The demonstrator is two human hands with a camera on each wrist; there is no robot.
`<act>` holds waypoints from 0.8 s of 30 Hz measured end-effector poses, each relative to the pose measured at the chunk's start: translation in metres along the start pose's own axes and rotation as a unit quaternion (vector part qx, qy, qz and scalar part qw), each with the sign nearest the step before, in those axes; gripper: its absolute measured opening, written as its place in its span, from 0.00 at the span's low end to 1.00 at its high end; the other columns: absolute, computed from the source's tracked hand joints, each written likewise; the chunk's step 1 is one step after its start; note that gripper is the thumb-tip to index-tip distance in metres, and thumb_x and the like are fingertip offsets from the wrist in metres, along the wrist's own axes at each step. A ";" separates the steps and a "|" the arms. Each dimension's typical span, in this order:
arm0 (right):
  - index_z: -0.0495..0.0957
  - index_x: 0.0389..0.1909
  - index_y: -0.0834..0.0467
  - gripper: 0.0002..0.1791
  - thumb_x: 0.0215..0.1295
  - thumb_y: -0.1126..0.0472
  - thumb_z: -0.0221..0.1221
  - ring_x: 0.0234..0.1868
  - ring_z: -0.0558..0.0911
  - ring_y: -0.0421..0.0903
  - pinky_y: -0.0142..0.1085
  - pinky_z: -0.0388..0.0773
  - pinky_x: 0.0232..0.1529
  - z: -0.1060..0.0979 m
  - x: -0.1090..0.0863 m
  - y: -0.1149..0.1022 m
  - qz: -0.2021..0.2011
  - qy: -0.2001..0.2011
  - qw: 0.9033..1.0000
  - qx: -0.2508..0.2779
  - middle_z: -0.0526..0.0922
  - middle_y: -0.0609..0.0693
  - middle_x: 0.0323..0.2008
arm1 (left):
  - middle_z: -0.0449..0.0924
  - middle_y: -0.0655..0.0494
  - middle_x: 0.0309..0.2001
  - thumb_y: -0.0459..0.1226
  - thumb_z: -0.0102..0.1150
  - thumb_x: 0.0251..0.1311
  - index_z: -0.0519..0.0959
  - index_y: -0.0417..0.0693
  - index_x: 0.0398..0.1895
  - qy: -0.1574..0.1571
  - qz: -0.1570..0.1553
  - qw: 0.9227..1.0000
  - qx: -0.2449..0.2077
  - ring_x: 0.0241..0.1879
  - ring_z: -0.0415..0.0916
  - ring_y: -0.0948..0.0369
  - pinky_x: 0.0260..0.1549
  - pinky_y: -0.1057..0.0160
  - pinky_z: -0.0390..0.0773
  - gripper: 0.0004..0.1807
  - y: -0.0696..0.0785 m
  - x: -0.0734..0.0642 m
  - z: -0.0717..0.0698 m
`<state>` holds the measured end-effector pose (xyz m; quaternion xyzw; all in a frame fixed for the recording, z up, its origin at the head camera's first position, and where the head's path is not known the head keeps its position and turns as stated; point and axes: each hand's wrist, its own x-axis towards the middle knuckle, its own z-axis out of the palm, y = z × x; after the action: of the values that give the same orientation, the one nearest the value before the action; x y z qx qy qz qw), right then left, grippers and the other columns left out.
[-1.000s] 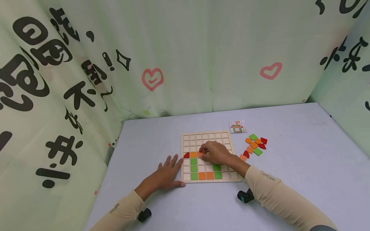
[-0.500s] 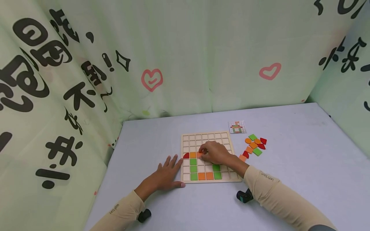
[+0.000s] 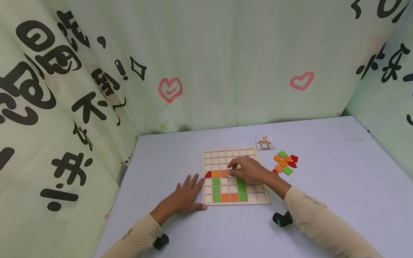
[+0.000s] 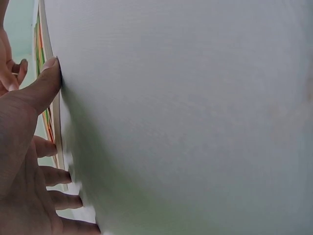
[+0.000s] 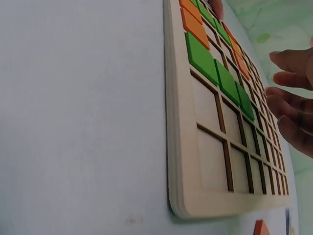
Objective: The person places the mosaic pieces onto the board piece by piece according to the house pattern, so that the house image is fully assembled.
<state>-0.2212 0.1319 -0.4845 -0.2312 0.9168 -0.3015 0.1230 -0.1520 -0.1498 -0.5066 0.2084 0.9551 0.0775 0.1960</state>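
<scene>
A wooden grid board lies on the table, with colored tiles in some cells. One row holds a red rounded tile, an orange tile and a lighter orange tile. Green tiles form two columns below, joined by orange tiles along the near row. My left hand lies with fingers spread at the board's left edge, its thumb by the near corner. Over the board hovers my right hand, fingers bent and apart; in the right wrist view nothing shows between them.
Right of the board lies a loose group of green tiles, orange pieces and red pieces. A small pattern card rests beyond the board's far right corner. A printed curtain hangs around the table.
My right hand has let go of the lighter orange tile, now in its cell beside the other orange one, and has shifted right. The left hand stays still.
</scene>
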 end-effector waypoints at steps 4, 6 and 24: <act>0.85 0.50 0.56 0.14 0.68 0.54 0.64 0.36 0.76 0.42 0.35 0.75 0.38 -0.016 -0.013 0.016 -0.011 0.009 1.000 0.023 0.85 0.44 0.38 | 0.45 0.47 0.81 0.65 0.63 0.55 0.50 0.55 0.81 -0.001 -0.001 1.000 -0.001 0.80 0.40 0.40 0.68 0.29 0.55 0.56 0.001 -0.001 -0.001; 0.84 0.51 0.57 0.15 0.68 0.54 0.64 0.33 0.75 0.43 0.34 0.74 0.35 -0.024 -0.021 0.024 -0.006 0.015 0.999 0.036 0.85 0.46 0.39 | 0.44 0.47 0.82 0.66 0.63 0.55 0.50 0.55 0.81 -0.002 -0.002 1.000 -0.001 0.80 0.40 0.41 0.68 0.29 0.55 0.56 0.001 -0.001 -0.002; 0.84 0.51 0.61 0.19 0.61 0.59 0.70 0.28 0.73 0.41 0.30 0.70 0.27 -0.054 -0.086 0.081 0.030 0.039 0.998 0.038 0.84 0.47 0.37 | 0.44 0.46 0.81 0.65 0.63 0.56 0.50 0.54 0.81 -0.002 0.000 1.000 0.000 0.80 0.40 0.40 0.68 0.29 0.55 0.56 0.001 0.000 -0.001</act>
<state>-0.1952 0.2592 -0.4839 -0.1871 0.9151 -0.3415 0.1047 -0.1520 -0.1492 -0.5054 0.2084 0.9547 0.0775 0.1977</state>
